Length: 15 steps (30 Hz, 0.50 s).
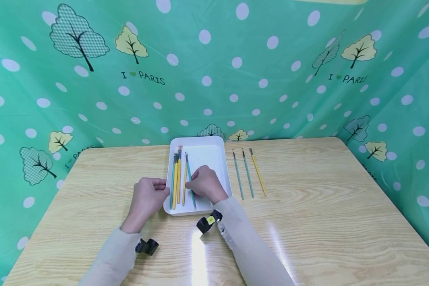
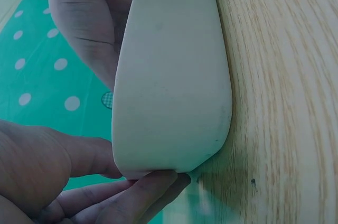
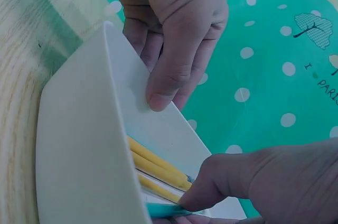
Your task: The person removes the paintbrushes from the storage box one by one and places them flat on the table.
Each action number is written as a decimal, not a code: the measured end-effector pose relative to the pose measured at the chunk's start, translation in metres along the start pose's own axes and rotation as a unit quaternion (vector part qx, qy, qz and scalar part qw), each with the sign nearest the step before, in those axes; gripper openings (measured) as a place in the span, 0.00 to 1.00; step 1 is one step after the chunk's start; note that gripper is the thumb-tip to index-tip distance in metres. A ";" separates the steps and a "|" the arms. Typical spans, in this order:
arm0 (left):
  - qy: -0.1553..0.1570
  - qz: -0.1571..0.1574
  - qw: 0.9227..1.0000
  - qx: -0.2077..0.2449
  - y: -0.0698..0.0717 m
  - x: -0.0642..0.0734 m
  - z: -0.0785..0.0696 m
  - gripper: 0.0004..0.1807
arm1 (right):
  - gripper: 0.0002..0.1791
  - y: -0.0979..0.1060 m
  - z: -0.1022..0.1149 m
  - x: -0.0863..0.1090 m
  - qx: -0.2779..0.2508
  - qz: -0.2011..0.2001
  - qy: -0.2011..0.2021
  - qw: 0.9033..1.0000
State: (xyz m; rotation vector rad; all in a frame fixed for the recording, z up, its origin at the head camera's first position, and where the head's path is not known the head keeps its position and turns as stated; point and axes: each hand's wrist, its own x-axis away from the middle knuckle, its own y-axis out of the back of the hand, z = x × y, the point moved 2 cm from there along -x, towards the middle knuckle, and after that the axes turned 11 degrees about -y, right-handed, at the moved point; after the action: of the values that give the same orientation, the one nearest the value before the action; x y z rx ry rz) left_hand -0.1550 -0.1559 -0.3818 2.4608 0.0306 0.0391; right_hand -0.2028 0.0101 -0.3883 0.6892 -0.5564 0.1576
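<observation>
A white rectangular tray (image 1: 210,154) sits on the table with several paintbrushes lying lengthwise in its left part. My left hand (image 1: 147,198) pinches the tray's left wall, thumb inside and fingers against the outside. In the right wrist view that thumb (image 3: 162,89) lies on the inner face. Over the tray, my right hand (image 1: 208,183) pinches a teal paintbrush (image 1: 189,167), which slants slightly beside a thin yellow paintbrush (image 1: 184,194). Further left are two yellow paintbrushes (image 1: 179,178) and a teal one (image 1: 172,186) along the wall. The right fingers partly hide the held brush.
To the right of the tray, two teal paintbrushes (image 1: 238,174) and a yellow paintbrush (image 1: 258,171) lie apart on the wooden table (image 1: 314,206). A green polka-dot cloth (image 1: 221,51) hangs behind the table and along its sides.
</observation>
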 end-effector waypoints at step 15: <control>0.002 -0.002 1.000 0.001 0.000 0.000 0.000 0.17 | 0.11 0.014 -0.003 0.000 -0.008 0.001 -0.002 1.000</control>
State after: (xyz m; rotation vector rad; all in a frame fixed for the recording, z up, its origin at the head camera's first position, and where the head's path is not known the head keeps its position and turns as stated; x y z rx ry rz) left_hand -0.1550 -0.1557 -0.3818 2.4631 0.0371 0.0419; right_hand -0.2065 0.0229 -0.3821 0.6734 -0.5623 0.1532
